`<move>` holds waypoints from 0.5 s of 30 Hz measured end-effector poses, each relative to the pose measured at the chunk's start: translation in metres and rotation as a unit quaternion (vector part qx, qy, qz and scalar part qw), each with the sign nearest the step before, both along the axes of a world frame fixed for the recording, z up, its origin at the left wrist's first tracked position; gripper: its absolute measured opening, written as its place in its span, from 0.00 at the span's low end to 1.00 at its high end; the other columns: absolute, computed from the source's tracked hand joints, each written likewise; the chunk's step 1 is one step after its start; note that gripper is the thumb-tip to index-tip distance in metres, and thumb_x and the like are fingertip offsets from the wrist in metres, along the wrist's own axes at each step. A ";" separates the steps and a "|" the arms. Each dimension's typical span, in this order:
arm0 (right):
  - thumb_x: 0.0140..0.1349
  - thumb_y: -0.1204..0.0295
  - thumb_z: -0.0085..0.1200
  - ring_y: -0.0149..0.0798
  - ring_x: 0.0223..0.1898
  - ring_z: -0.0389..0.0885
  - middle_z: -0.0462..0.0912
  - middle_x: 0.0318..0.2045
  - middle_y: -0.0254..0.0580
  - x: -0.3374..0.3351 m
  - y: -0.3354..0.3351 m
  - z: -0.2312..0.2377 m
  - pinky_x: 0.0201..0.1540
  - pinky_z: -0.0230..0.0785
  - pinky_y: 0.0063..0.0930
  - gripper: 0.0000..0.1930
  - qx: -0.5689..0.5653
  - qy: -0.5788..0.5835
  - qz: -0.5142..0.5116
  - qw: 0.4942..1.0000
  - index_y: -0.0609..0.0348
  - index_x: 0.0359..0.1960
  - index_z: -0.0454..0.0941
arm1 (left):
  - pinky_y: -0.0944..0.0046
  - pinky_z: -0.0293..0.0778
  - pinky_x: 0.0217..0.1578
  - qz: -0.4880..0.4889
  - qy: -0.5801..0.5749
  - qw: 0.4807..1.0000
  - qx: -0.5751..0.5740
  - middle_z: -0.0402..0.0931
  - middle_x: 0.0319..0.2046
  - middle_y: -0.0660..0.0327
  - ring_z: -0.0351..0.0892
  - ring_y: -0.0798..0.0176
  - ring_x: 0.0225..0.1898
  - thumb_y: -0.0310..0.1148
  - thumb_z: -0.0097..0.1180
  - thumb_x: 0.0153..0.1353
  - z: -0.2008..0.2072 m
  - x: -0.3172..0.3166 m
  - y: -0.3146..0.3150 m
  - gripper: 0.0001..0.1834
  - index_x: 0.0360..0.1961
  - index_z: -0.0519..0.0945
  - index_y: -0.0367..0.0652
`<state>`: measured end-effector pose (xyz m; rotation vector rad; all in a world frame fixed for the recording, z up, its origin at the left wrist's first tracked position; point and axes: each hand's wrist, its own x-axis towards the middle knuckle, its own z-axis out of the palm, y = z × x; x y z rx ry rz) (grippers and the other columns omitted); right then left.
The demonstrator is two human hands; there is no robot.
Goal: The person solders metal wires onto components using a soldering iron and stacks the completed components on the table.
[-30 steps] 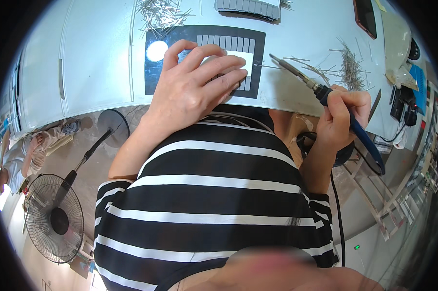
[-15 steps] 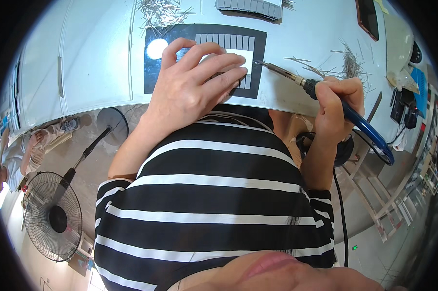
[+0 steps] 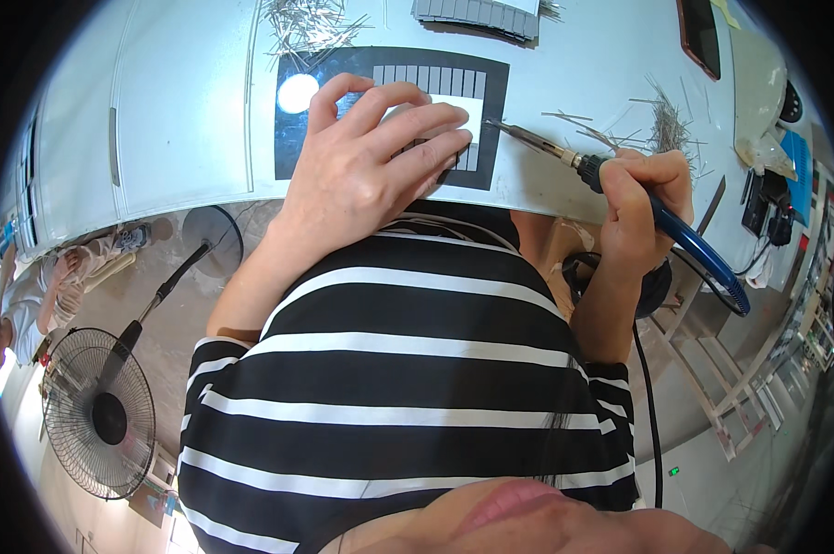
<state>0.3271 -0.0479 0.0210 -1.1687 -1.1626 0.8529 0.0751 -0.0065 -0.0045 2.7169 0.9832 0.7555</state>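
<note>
My left hand (image 3: pixel 361 162) lies palm down over a dark rectangular board (image 3: pixel 496 102), fingers bent and somewhat apart. Its fingertips press on a flat white piece (image 3: pixel 470 111), which they partly cover. Narrow grey strips (image 3: pixel 431 79) stand in a row on the board beyond the white piece, and more show on its near side. The left thumb is hidden. In my right hand (image 3: pixel 643 198) a soldering iron (image 3: pixel 553 148) with a blue lower end is gripped like a pen. Its metal tip points left, at the board's right border; whether it touches cannot be made out.
Loose thin metal strips (image 3: pixel 311 26) lie in a pile at the far left, with another pile (image 3: pixel 666 125) on the right. Stacked grey pieces (image 3: pixel 477 18) sit at the back. A phone (image 3: pixel 699 37) lies far right. A standing fan (image 3: pixel 103 415) is at lower left.
The soldering iron's tip shifts very slightly at the board's right border. Both hands otherwise keep their places.
</note>
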 end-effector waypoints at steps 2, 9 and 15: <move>0.52 0.80 0.62 0.21 0.21 0.68 0.76 0.22 0.33 0.001 0.000 -0.001 0.26 0.58 0.16 0.05 0.002 0.001 0.003 1.000 0.63 0.26 0.77 | 0.54 0.57 0.58 -0.003 0.002 1.000 -0.002 0.80 0.51 0.71 0.76 0.62 0.53 0.30 0.68 0.52 0.000 -0.001 0.000 0.22 0.50 0.84 0.57; 0.51 0.80 0.62 0.22 0.21 0.69 0.76 0.22 0.33 0.002 0.002 -0.002 0.25 0.57 0.16 0.04 0.024 -0.056 0.021 0.998 0.64 0.26 0.79 | 0.54 0.56 0.59 -0.003 -0.001 1.000 -0.007 0.80 0.51 0.71 0.76 0.62 0.53 0.29 0.68 0.51 -0.001 -0.001 0.000 0.23 0.50 0.84 0.56; 0.51 0.80 0.62 0.23 0.21 0.71 0.76 0.24 0.34 0.003 0.001 0.000 0.24 0.58 0.16 0.02 0.015 -0.073 0.020 0.997 0.64 0.25 0.80 | 0.54 0.56 0.59 -0.004 -0.002 1.000 -0.007 0.80 0.52 0.71 0.76 0.63 0.53 0.29 0.68 0.50 0.000 -0.001 0.000 0.23 0.50 0.84 0.56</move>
